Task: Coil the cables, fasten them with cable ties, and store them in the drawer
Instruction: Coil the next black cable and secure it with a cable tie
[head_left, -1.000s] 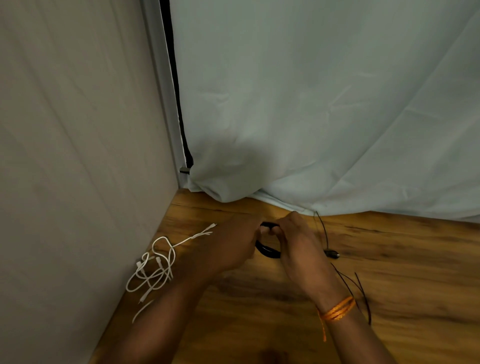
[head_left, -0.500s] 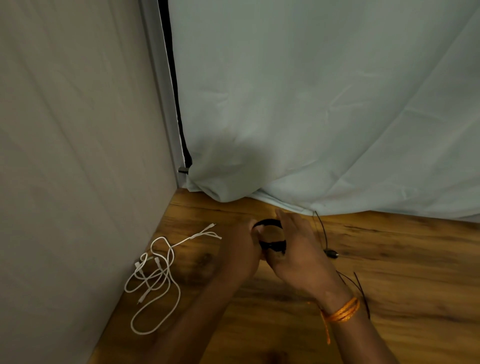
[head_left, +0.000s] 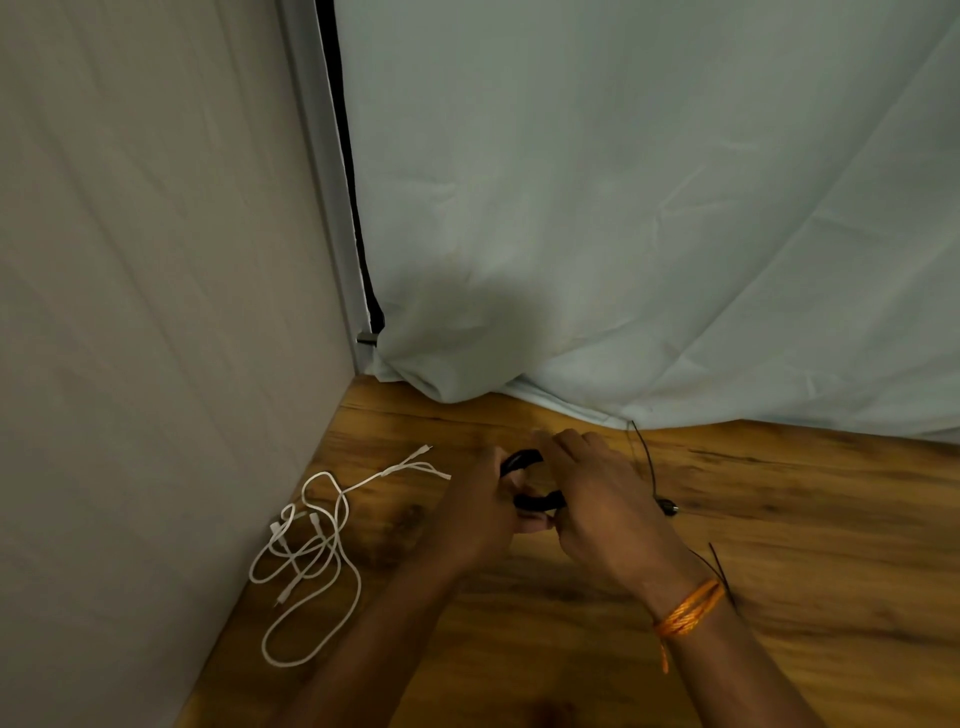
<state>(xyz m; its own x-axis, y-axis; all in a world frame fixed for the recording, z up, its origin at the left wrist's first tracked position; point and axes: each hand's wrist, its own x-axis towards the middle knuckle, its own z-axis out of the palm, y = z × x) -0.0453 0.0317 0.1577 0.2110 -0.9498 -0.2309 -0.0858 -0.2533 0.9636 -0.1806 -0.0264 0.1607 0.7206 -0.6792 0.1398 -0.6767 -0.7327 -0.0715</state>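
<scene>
A small coil of black cable (head_left: 535, 499) sits between both hands above the wooden table (head_left: 779, 545). My left hand (head_left: 478, 514) grips its left side, fingers curled round the loops. My right hand (head_left: 597, 499) holds the right side, and its fingertips are blurred. A thin black cable tail (head_left: 647, 467) runs from behind my right hand toward the curtain, with a small plug (head_left: 667, 506) lying on the table. Thin black cable ties (head_left: 719, 569) lie by my right wrist. A loose white cable (head_left: 311, 551) lies tangled at the left.
A beige cloth wall (head_left: 156, 312) stands close on the left. A pale curtain (head_left: 623, 208) hangs at the back, its hem resting on the table. No drawer shows in view.
Both hands have shifted slightly while turning the black coil, which now shows more between them. My left forearm has moved off the white cable, which now shows in full.
</scene>
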